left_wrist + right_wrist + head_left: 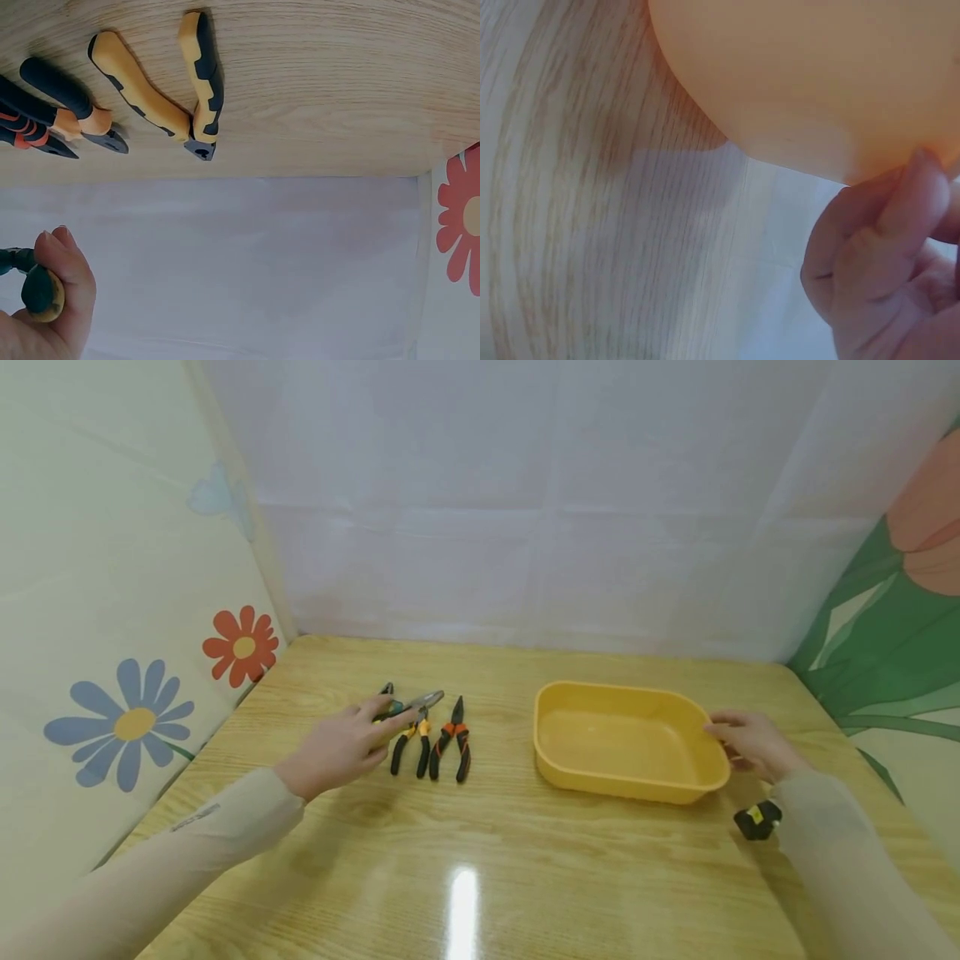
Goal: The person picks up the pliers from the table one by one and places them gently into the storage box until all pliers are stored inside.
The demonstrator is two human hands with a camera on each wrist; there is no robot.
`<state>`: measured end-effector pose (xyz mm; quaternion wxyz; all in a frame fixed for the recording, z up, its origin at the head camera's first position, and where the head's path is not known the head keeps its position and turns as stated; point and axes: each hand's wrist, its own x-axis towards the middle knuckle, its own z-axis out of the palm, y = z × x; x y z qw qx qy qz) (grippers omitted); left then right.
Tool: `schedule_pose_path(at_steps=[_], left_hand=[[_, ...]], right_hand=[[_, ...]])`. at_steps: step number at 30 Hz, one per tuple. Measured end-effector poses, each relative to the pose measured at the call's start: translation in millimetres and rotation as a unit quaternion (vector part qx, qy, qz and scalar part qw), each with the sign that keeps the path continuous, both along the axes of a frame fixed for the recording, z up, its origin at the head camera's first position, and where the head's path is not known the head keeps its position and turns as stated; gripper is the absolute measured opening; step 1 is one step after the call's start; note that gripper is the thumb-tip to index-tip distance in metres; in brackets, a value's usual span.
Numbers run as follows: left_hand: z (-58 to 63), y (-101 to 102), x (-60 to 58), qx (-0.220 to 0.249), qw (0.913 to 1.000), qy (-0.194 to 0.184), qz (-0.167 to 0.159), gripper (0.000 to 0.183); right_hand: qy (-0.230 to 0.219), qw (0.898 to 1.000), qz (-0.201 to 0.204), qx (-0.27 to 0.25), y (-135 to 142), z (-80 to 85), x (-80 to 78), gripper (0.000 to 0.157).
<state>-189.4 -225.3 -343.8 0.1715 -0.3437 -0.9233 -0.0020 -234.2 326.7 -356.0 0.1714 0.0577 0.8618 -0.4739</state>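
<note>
My left hand [347, 745] grips a pair of pliers with a green-and-yellow handle [41, 292]; its grey jaws point right in the head view. Beneath and beyond that hand lie pliers with yellow-and-black handles [154, 94], spread apart on the table. To its right are black-handled pliers with yellow-orange collars [411, 747] and long-nose pliers with black-and-orange handles [452, 739]. My right hand [753, 743] pinches the right rim of a yellow plastic basin [622, 789], thumb and fingers on either side of the wall. The basin holds nothing visible.
The wooden table [570, 877] ends at a pale cloth backdrop [480, 527], with flower-printed cloth on both sides. A small black block with a yellow patch [757, 820] shows beside the right cuff. Table surface separates the pliers from the basin.
</note>
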Motion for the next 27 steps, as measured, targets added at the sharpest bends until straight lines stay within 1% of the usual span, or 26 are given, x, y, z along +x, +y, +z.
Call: schedule_pose_path(at_steps=[5,14,21,27], left_hand=[[2.3,10,-0.9,-0.004,0.9999,0.004,-0.011,0.055],[3.9,23,-6.5,0.003,0.9988,0.008,-0.047,0.053],[8.2,31,-5.7,0.012,0.9984,0.006,-0.054,0.053],[9.1,37,-7.9,0.011,0.9985,0.004,-0.053,0.052]], right_hand=[[-0.002,1.0,0.002,0.001,0,0.0,0.0,0.058],[0.004,1.0,0.004,0.007,1,-1.1,0.0,0.057],[0.006,1.0,0.001,0.002,0,-1.0,-0.3,0.055],[0.006,1.0,-0.004,-0.001,-1,-1.4,-0.5,0.055]])
